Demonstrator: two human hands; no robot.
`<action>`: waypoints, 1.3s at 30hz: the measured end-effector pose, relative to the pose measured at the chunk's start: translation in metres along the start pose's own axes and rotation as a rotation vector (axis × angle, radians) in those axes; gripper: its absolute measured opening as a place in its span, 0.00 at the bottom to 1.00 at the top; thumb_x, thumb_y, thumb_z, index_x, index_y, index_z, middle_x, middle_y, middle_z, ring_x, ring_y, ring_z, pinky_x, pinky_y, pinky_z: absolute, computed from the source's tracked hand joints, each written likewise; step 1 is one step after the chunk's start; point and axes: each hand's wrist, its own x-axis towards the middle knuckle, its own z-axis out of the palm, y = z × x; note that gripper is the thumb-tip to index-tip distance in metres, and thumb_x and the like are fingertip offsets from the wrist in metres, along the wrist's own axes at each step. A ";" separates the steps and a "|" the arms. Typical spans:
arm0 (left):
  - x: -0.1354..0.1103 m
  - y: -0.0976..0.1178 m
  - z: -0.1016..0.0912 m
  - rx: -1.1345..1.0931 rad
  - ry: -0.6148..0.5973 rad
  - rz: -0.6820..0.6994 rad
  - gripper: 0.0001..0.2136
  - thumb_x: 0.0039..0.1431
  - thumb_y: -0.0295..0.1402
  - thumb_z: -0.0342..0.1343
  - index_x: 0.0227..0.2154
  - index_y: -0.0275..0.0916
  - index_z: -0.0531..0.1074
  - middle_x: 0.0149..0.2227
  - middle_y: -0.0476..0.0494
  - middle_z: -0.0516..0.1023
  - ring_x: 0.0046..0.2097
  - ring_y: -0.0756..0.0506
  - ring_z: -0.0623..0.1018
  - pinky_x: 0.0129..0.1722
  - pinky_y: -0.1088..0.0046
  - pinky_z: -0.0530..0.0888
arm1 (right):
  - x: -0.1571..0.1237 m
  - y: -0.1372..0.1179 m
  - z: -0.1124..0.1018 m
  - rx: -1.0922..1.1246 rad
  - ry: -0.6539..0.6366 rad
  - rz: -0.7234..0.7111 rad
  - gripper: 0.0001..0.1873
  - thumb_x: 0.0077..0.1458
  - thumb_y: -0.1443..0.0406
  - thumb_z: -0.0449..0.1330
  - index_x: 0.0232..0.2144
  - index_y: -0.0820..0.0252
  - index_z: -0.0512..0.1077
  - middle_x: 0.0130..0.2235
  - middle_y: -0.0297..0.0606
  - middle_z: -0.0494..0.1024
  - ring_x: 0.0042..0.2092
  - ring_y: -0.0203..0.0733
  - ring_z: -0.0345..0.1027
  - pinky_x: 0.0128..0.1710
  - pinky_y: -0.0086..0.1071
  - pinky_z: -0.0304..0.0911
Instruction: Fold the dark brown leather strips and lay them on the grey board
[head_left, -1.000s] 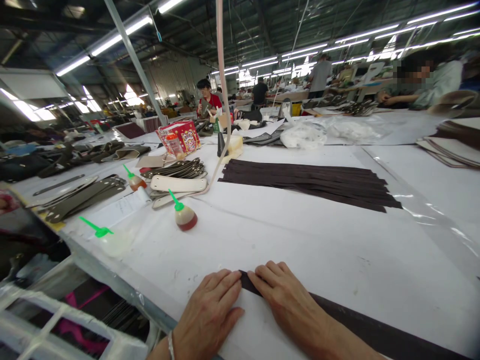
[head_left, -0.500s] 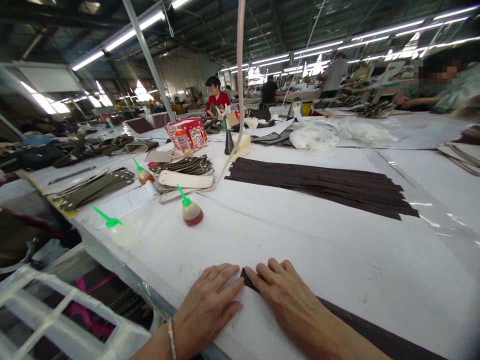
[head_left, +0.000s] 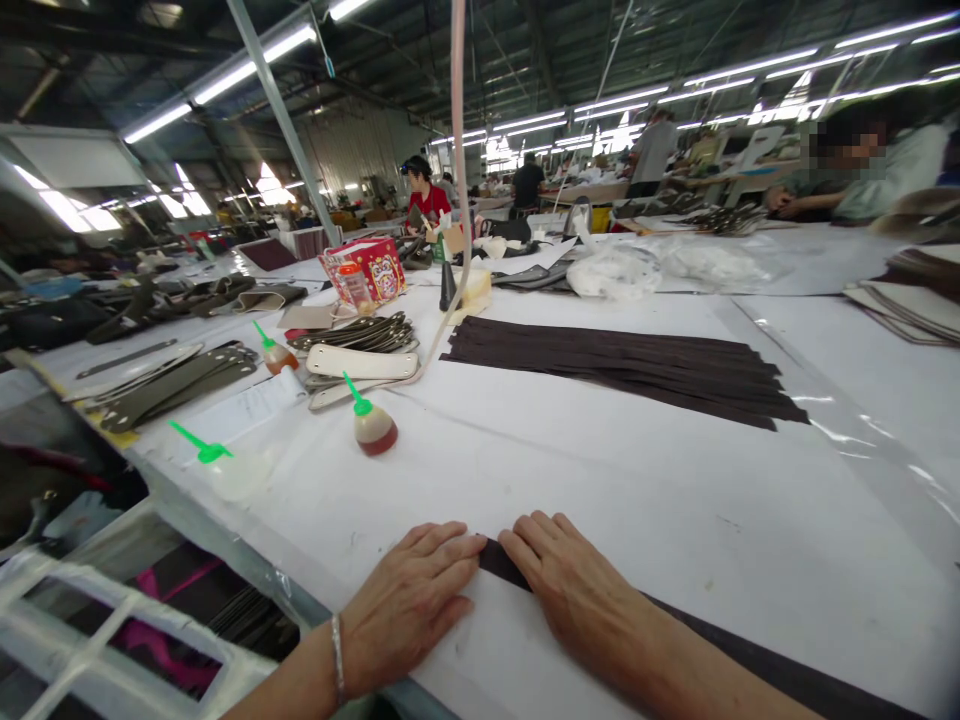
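A long dark brown strip lies on the white tabletop and runs toward the lower right, passing beneath my right hand and forearm. At its far end my left hand rests with fingers stretched forward, the index fingertip touching the strip's tip and the thumb apart. My right hand lies over the strip slightly farther along, fingers side by side and a little bent, pressing down; its thumb is hidden. Beyond the hands is a bundle of dark brown strips.
Squeeze bottles with green nozzles, one holding reddish liquid, stand left of centre. Behind them are stacked straps and a red patterned box. A hose hangs down to the table. A white crate is at lower left. Co-workers sit farther back.
My hands have spread slightly apart, showing more of the strip between them. The whole view has shifted a little, so the background sits farther left.
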 end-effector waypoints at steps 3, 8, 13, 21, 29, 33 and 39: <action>0.002 -0.002 -0.001 -0.026 -0.015 0.003 0.14 0.60 0.27 0.54 0.50 0.40 0.66 0.57 0.43 0.70 0.58 0.42 0.67 0.56 0.58 0.67 | -0.006 0.007 -0.004 -0.010 -0.011 -0.060 0.11 0.56 0.78 0.53 0.39 0.61 0.66 0.37 0.37 0.68 0.37 0.43 0.60 0.40 0.37 0.56; 0.008 0.000 0.001 -0.095 0.037 -0.022 0.14 0.61 0.26 0.51 0.50 0.40 0.65 0.53 0.43 0.72 0.54 0.43 0.69 0.55 0.62 0.68 | -0.018 0.016 -0.010 -0.047 0.007 -0.141 0.06 0.58 0.75 0.54 0.36 0.62 0.66 0.36 0.36 0.68 0.36 0.42 0.60 0.38 0.36 0.57; 0.020 0.006 0.000 -0.080 0.012 -0.015 0.20 0.63 0.25 0.49 0.56 0.44 0.62 0.49 0.47 0.73 0.50 0.44 0.70 0.52 0.63 0.69 | -0.028 0.020 -0.014 -0.087 0.019 -0.160 0.07 0.58 0.75 0.54 0.38 0.63 0.67 0.35 0.36 0.68 0.36 0.42 0.60 0.38 0.36 0.58; 0.027 0.013 0.000 0.017 0.000 -0.011 0.23 0.62 0.28 0.53 0.59 0.47 0.60 0.46 0.46 0.73 0.47 0.43 0.70 0.47 0.63 0.69 | -0.046 0.027 -0.022 -0.068 0.005 -0.142 0.06 0.59 0.75 0.53 0.36 0.63 0.68 0.34 0.37 0.68 0.35 0.41 0.59 0.38 0.35 0.57; 0.032 0.020 0.001 0.120 -0.026 -0.011 0.23 0.61 0.32 0.56 0.58 0.51 0.61 0.43 0.47 0.72 0.47 0.42 0.69 0.48 0.60 0.65 | -0.064 0.035 -0.032 -0.073 -0.007 -0.128 0.05 0.59 0.74 0.53 0.34 0.63 0.68 0.34 0.37 0.67 0.33 0.41 0.57 0.38 0.35 0.55; 0.031 0.022 0.007 0.164 0.080 0.014 0.20 0.61 0.28 0.53 0.55 0.50 0.66 0.50 0.46 0.70 0.53 0.41 0.67 0.51 0.60 0.63 | -0.075 0.039 -0.033 -0.081 0.023 -0.136 0.06 0.61 0.74 0.53 0.35 0.63 0.68 0.33 0.37 0.67 0.33 0.41 0.56 0.38 0.35 0.53; 0.040 0.021 0.006 0.043 0.055 0.142 0.19 0.65 0.27 0.47 0.58 0.42 0.62 0.46 0.44 0.74 0.48 0.44 0.71 0.48 0.67 0.68 | -0.092 0.043 -0.037 -0.068 0.022 -0.126 0.07 0.61 0.75 0.51 0.34 0.63 0.68 0.33 0.37 0.67 0.32 0.40 0.55 0.37 0.35 0.52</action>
